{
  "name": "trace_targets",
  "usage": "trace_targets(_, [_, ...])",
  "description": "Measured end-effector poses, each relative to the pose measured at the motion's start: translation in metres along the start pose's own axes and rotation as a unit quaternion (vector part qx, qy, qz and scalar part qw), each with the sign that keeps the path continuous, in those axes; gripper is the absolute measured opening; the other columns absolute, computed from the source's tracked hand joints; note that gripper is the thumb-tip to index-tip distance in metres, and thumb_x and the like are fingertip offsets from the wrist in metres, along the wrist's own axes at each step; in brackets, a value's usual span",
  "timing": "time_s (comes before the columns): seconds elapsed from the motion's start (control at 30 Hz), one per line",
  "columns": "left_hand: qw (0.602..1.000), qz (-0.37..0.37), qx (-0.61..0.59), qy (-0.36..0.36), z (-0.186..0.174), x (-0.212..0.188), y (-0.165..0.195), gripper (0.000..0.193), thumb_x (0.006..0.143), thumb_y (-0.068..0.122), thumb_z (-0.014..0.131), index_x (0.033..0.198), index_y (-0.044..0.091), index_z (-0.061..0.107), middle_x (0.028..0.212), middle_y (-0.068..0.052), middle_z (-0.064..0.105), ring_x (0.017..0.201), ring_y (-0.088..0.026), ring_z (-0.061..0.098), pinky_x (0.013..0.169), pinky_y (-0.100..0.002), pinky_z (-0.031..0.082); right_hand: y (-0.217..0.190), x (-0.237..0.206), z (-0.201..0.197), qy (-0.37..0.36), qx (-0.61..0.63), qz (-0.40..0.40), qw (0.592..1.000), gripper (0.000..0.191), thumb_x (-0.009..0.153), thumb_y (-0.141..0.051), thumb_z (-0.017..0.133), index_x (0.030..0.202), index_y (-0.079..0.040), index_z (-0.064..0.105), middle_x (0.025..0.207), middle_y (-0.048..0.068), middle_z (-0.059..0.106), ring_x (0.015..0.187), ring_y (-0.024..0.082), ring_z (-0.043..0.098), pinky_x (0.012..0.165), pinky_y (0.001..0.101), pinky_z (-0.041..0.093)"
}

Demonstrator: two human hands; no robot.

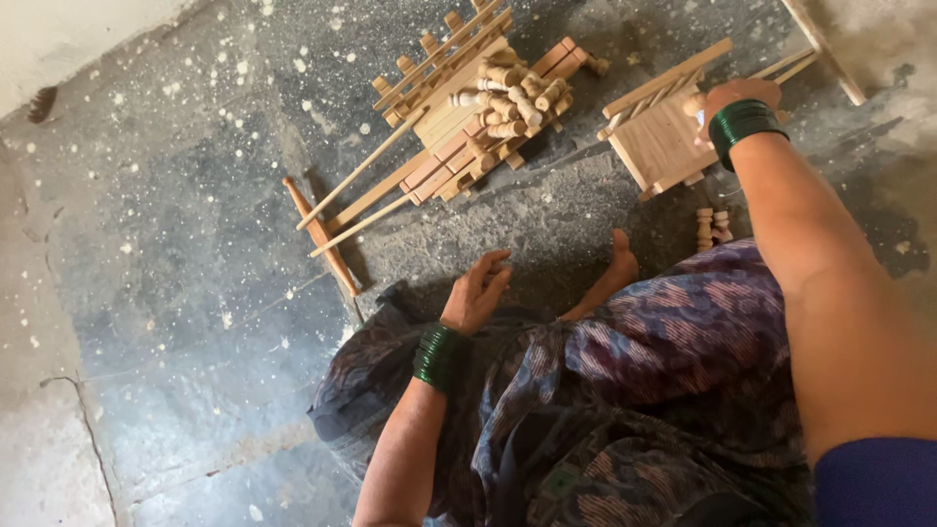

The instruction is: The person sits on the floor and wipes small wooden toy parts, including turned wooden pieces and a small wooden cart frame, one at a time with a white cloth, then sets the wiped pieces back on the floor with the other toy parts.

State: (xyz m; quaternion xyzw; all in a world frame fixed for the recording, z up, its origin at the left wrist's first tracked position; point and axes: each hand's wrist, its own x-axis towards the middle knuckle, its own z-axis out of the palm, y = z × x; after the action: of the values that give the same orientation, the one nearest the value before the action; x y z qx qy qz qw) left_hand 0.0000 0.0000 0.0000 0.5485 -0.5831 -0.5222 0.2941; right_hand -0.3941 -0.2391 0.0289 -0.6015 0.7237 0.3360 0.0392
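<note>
My right hand [730, 101] reaches out and grips a small wooden frame piece [661, 137], a flat board with slatted rails, near its right end. Green bangles sit on that wrist. My left hand [476, 291] rests loosely by my lap with fingers curled apart and nothing in it, also wearing green bangles. A pile of wooden parts [468, 107] lies beyond: flat planks, a slatted rail, and several turned pegs heaped on top. Two small turned pegs [712, 226] stand on the floor under my right forearm.
Long thin wooden sticks [356, 176] and a reddish turned rod [320, 237] lie left of the pile on the dark speckled stone floor [195, 244]. My patterned purple cloth [634, 390] covers my lap, a bare foot [617, 268] showing. A wooden slat [825, 49] lies top right.
</note>
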Motion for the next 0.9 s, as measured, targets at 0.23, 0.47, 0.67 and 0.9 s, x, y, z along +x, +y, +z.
trace_targets(0.23, [0.999, 0.035, 0.005, 0.008, 0.002, -0.001, 0.010, 0.039, 0.100, 0.022, 0.061, 0.137, 0.008, 0.058, 0.111, -0.014, 0.074, 0.096, -0.021, 0.074, 0.083, -0.033, 0.059, 0.032, -0.012, -0.010, 0.002, 0.303, -0.079, 0.950, 0.059, 0.078, -0.054, 0.086, 0.121, -0.014, 0.075, 0.102, 0.012, 0.077, 0.081, 0.028, 0.071, 0.075, 0.0439, 0.058])
trace_targets(0.47, [0.994, 0.079, -0.070, 0.019, 0.005, 0.007, 0.036, 0.060, 0.090, 0.014, 0.076, 0.144, 0.010, 0.050, 0.120, -0.012, 0.070, 0.100, -0.020, 0.073, 0.085, -0.034, 0.060, -0.021, -0.075, -0.017, -0.034, 0.532, -0.330, 0.779, 0.053, 0.078, -0.046, 0.081, 0.117, -0.010, 0.072, 0.092, 0.007, 0.075, 0.075, 0.015, 0.069, 0.069, 0.0311, 0.057])
trace_targets(0.67, [0.956, 0.133, -0.262, 0.015, 0.010, 0.008, 0.029, 0.071, 0.093, 0.017, 0.076, 0.152, 0.001, 0.039, 0.137, -0.011, 0.059, 0.121, -0.020, 0.062, 0.100, -0.033, 0.054, -0.109, -0.143, -0.003, -0.099, 0.582, -0.420, 0.689, 0.054, 0.078, -0.044, 0.081, 0.118, -0.007, 0.074, 0.093, 0.003, 0.074, 0.082, 0.010, 0.066, 0.075, 0.0249, 0.053])
trace_targets(0.9, [0.942, 0.067, -0.302, 0.130, 0.010, 0.020, 0.008, 0.064, 0.096, 0.019, 0.074, 0.145, -0.010, 0.046, 0.127, -0.018, 0.065, 0.112, -0.021, 0.065, 0.096, -0.033, 0.054, -0.134, -0.179, -0.018, -0.056, 0.649, -0.401, 0.644, 0.028, 0.098, -0.028, 0.068, 0.120, -0.011, 0.070, 0.094, 0.011, 0.074, 0.070, 0.015, 0.069, 0.058, 0.0285, 0.056])
